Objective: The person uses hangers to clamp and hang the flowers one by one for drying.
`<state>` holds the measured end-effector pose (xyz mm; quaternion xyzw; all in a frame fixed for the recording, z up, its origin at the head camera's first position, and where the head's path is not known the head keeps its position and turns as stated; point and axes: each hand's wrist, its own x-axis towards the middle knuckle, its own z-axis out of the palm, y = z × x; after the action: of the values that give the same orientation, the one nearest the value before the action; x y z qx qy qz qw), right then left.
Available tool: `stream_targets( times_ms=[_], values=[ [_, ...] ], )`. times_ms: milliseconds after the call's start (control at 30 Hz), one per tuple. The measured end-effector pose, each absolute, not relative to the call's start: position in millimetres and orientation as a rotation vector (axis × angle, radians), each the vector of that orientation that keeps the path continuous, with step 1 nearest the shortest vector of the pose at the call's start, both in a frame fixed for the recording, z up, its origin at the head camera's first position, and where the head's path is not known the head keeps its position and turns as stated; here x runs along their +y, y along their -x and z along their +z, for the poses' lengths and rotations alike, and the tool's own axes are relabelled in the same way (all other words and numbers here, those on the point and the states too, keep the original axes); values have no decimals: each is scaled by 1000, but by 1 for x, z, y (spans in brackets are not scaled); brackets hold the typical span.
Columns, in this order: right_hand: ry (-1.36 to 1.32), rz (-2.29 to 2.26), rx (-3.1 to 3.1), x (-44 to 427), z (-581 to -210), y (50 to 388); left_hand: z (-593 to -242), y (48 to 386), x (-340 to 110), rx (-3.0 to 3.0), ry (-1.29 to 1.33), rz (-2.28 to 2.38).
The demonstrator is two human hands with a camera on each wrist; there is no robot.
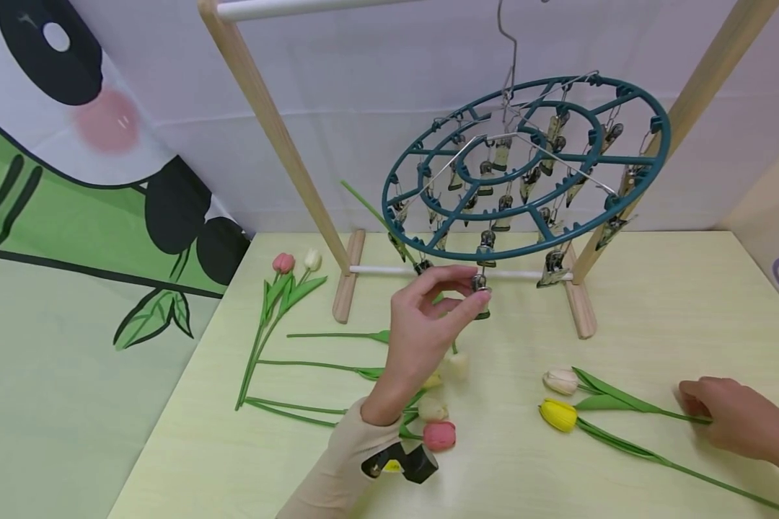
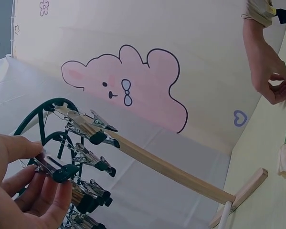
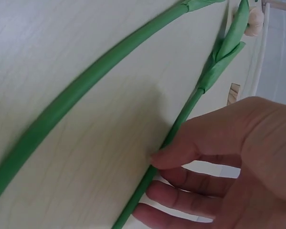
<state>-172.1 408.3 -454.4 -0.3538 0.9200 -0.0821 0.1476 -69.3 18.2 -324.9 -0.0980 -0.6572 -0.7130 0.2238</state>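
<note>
My left hand (image 1: 422,324) pinches a metal clip (image 2: 54,167) between thumb and fingers at the front of a round teal hanging rack (image 1: 526,252). More clips (image 2: 88,160) dangle from its rings. On the right side of the table, my right hand (image 1: 736,418) pinches the green stem of a pale tulip (image 1: 561,380), which lies on the tabletop. In the right wrist view the thumb and fingers close around that stem (image 3: 178,121). Beside it lies a yellow tulip (image 1: 558,415), apart from the hand. One green stem (image 1: 373,209) slants up at the rack's left edge, its lower part hidden behind my left hand.
A wooden stand (image 1: 266,122) with white crossbars holds up the rack. Pink and white tulips (image 1: 283,263) lie at the table's left, and several more, including a pink one (image 1: 439,436), lie beneath my left arm. A printed cloth wall (image 1: 331,144) stands behind.
</note>
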Motion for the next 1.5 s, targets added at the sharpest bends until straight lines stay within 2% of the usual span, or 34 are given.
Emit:
stream_targets(
  times_ms=[833, 1500],
  values=[
    [946, -179, 2666, 415, -447, 173, -322, 68, 20, -1850, 269, -1963],
    [1027, -174, 2763, 413, -428, 171, -323, 67, 20, -1873, 273, -1966]
  ],
)
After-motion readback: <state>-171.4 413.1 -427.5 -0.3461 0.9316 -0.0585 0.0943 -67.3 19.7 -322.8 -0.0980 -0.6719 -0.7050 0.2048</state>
